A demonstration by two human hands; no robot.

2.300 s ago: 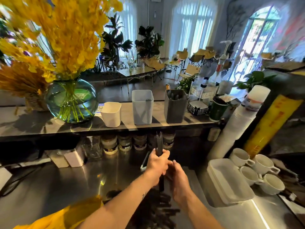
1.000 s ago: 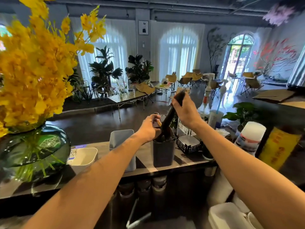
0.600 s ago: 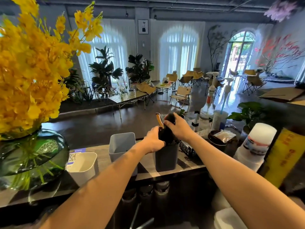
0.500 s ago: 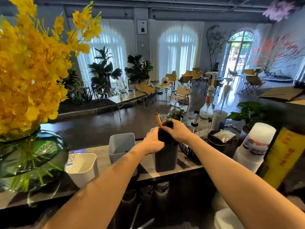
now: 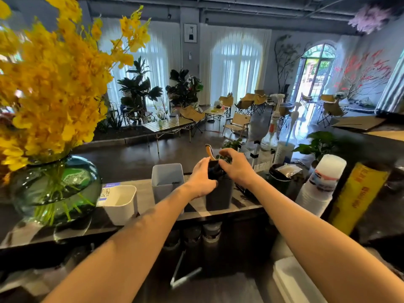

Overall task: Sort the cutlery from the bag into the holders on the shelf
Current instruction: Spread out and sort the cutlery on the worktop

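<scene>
The black cutlery bundle (image 5: 215, 170) has sunk into the tall dark plastic holder (image 5: 218, 193), left hand (image 5: 202, 178) clenched steadying it, right hand (image 5: 237, 168) pressing loosely—shove harder and it tips off the shelf (image 5: 144, 194).

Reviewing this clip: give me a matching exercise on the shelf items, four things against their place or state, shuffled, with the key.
Things:
1. white holder
2. light grey holder
3. dark holder
4. glass vase

Descriptions:
A. filled with black cutlery, left hand and right hand at its rim
B. far left on the shelf, holds yellow flowers
C. shortest holder, beside the vase
D. middle holder, between the other two

Pairs: 1-C, 2-D, 3-A, 4-B
</scene>
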